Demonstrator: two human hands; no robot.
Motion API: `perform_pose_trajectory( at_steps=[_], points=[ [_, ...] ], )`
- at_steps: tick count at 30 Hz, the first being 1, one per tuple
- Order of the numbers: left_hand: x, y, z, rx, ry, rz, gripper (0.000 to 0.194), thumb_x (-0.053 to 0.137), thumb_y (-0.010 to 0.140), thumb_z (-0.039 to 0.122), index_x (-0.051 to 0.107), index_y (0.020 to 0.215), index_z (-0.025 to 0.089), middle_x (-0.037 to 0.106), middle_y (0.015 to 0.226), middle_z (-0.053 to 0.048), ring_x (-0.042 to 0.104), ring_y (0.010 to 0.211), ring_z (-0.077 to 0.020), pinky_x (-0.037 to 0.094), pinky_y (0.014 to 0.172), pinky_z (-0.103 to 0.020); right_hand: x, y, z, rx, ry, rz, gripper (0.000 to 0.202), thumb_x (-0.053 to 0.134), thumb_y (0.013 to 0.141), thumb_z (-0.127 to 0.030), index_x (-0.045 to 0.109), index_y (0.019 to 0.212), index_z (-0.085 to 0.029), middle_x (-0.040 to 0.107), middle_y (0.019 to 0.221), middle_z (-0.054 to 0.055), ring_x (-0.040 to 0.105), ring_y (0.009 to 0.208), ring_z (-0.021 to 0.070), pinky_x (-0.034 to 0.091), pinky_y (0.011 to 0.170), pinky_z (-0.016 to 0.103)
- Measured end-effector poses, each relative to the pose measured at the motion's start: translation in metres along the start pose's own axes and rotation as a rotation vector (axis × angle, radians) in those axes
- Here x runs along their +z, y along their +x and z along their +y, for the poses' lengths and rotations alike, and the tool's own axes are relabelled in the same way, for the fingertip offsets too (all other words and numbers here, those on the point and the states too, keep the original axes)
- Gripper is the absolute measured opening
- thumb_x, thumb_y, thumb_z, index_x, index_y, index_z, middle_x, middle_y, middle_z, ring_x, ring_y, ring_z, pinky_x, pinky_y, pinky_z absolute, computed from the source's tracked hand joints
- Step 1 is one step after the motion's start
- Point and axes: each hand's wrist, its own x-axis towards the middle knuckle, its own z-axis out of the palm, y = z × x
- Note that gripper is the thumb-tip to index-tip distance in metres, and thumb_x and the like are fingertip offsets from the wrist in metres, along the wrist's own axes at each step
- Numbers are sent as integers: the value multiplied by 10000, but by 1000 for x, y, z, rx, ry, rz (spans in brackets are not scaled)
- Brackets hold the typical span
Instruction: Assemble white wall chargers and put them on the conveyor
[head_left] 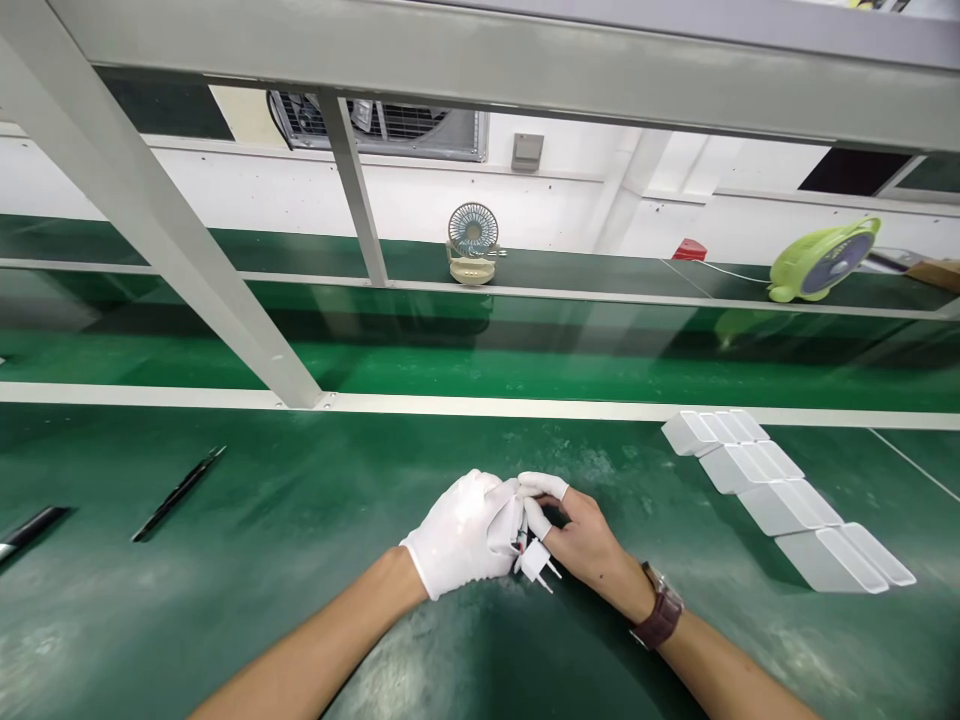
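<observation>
My left hand (471,532), in a white glove, is closed around a small white plug adapter (537,563). Two metal pins stick out of the adapter toward the lower right. A bit of its dark inside with coloured parts shows beside the glove. My right hand (581,530) wears white finger cots on its thumb and forefinger. Those two fingertips pinch at the upper edge of the piece, close against the gloved fingers. What exactly lies between them is hidden.
White plastic housings (772,478) lie in stepped rows at the right. Black tweezers (180,494) and a dark, pen-like tool (31,530) rest at the left. A slanted metal post (187,230) meets the table rail. Beyond stand a small fan (473,240) and a green fan (821,262).
</observation>
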Motion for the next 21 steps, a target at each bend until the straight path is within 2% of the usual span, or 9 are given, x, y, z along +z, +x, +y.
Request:
perform_pose_trajectory(
  at_steps=[12,21],
  points=[
    [-2,3,3,-3,-46,4,121,554,630,100,569,681,209,572,580,8,461,484,-156,216,534,-329,2,0,3,-9,-18,12,318,585,934,-226,607,1249,-255,765,1031,31,756,905,184,650,843,346],
    [-4,2,4,-38,-97,-2,218,556,605,94,614,782,207,562,572,21,435,475,-154,205,510,-319,4,1,1,-79,-47,60,326,594,920,-184,604,1237,-257,760,986,14,751,842,166,646,832,326]
  ],
)
